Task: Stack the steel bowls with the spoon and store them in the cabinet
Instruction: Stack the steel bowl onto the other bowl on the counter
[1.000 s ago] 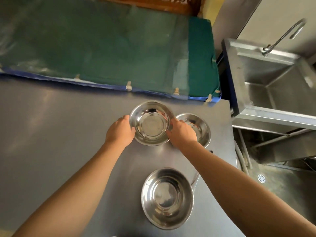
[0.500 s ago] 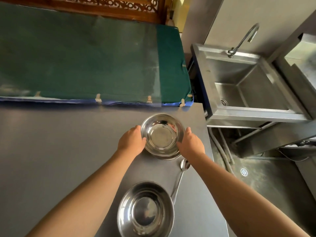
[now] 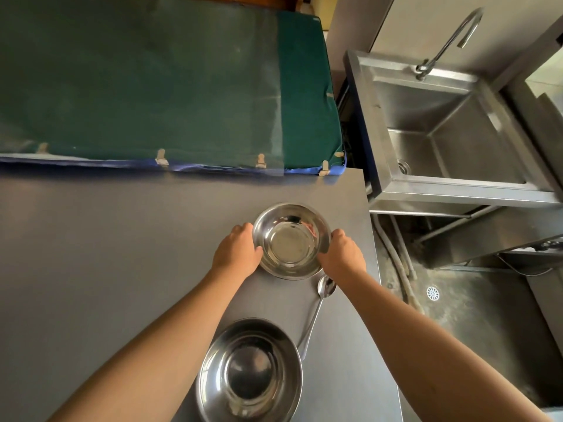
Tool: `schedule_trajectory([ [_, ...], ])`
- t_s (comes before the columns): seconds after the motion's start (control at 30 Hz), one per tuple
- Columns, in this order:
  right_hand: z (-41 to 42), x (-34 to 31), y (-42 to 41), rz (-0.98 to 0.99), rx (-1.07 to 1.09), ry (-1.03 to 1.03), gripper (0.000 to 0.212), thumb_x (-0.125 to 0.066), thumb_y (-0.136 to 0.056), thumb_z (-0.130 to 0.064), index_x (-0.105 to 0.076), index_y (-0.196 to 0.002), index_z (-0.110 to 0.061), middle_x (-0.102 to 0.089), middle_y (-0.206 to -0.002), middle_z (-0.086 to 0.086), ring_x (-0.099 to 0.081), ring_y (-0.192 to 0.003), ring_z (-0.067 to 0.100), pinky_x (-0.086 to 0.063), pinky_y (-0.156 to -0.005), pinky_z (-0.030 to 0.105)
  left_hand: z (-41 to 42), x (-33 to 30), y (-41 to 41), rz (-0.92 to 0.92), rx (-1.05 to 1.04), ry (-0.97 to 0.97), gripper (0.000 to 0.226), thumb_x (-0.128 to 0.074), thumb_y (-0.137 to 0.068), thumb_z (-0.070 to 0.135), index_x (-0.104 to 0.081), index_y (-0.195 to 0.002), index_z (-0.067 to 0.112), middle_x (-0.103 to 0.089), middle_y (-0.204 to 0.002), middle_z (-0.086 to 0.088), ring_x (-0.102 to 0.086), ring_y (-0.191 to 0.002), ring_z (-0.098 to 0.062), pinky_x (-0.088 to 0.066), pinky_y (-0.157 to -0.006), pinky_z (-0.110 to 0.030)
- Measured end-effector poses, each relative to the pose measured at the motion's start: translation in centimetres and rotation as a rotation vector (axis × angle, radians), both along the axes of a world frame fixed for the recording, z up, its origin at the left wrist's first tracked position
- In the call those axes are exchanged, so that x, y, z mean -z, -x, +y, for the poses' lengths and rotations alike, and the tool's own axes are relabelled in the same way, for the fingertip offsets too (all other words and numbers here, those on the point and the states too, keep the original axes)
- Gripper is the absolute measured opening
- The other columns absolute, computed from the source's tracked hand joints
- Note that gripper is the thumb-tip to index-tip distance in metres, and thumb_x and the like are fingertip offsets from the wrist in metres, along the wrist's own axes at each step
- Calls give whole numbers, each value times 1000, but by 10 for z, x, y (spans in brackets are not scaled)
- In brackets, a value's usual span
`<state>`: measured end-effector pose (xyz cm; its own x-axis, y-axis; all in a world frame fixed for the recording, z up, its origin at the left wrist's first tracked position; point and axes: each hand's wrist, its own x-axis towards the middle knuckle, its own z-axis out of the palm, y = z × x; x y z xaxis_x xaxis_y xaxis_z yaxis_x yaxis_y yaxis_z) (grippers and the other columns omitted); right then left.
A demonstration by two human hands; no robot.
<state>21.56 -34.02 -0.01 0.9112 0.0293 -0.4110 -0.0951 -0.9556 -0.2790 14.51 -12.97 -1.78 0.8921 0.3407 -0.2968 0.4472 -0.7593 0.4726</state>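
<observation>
The left hand [image 3: 239, 252] and right hand [image 3: 342, 254] clasp the far bowl [image 3: 291, 240] by its sides. A second bowl [image 3: 249, 371] sits nearer, between the forearms, and the spoon [image 3: 318, 312] lies just under the right wrist — both on the surface [image 3: 106, 254]. Best to lift level and lower squarely — steel rims slip.

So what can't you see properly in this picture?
Head view:
- Spoon: handle end hidden behind the near bowl.
- Held bowl: whether another sits under it is unclear; both hands cover its sides.
- Near bowl: bottom rim cut off by the frame edge.
- Cabinet: not in view.
</observation>
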Motion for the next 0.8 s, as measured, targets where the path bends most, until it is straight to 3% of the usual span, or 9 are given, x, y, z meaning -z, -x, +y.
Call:
schedule_trajectory([
  [0.17,-2,7,-3,28,25,-56,43,-68,-89,-23,-53,-126,-7,-60,-123,14,-63,-106,35,-53,-85,41,0,1,-4,24,-53,69,36,-65,-89,23,-53,-122,12,-53,-121,-13,-63,-97,-39,-53,-80,-42],
  [0.27,-2,10,-7,31,82,-134,50,-65,-91,-24,-49,-136,-8,-62,-127,15,-62,-112,35,-52,-90,40,3,3,-13,40,-123,170,59,-65,-91,24,-44,-145,15,-48,-137,-13,-60,-113,-35,-49,-91,-39],
  [0.37,0,9,-13,61,176,-245,57,-62,-94,-29,-45,-146,-11,-67,-127,13,-63,-116,32,-52,-96,39,7,3,-24,42,-189,276,68,-64,-92,24,-37,-153,14,-50,-144,-13,-54,-126,-31,-44,-103,-38],
  [0.47,0,9,-20,89,250,-303,52,-63,-94,-28,-53,-142,-12,-70,-125,11,-66,-113,31,-54,-94,36,10,1,-33,47,-231,343,49,-61,-92,17,-56,-140,15,-63,-135,-14,-60,-119,-31,-45,-102,-38],
  [0.5,0,9,-23,96,260,-307,48,-62,-93,-22,-57,-139,-12,-71,-124,11,-66,-111,31,-55,-94,38,11,0,-34,33,-229,347,33,-59,-90,13,-69,-121,19,-69,-125,-15,-63,-110,-31,-48,-96,-39],
  [0.57,-2,11,-25,114,279,-309,47,-59,-88,-9,-62,-135,-12,-71,-121,11,-68,-106,33,-58,-94,44,13,-1,-34,20,-200,338,22,-53,-85,6,-72,-86,16,-75,-98,-16,-65,-89,-35,-53,-78,-40],
  [0.63,-4,13,-26,136,299,-327,48,-57,-86,-2,-63,-133,-12,-72,-117,11,-71,-101,34,-60,-90,47,14,-2,-31,18,-201,371,25,-50,-80,5,-73,-85,13,-72,-76,-9,-60,-74,-36,-54,-69,-37],
  [0.67,-4,14,-26,142,304,-337,48,-57,-86,-1,-64,-132,-12,-73,-116,11,-71,-99,34,-61,-89,48,16,-3,-28,15,-214,404,28,-49,-79,6,-74,-87,13,-71,-72,-6,-58,-70,-34,-59,-71,-38],
  [0.8,-4,12,-20,148,301,-367,47,-57,-84,1,-67,-128,-14,-75,-109,10,-73,-94,33,-62,-86,47,23,-4,-19,2,-259,488,31,-50,-76,10,-76,-93,14,-71,-75,-11,-54,-67,-24,-61,-79,-50],
])
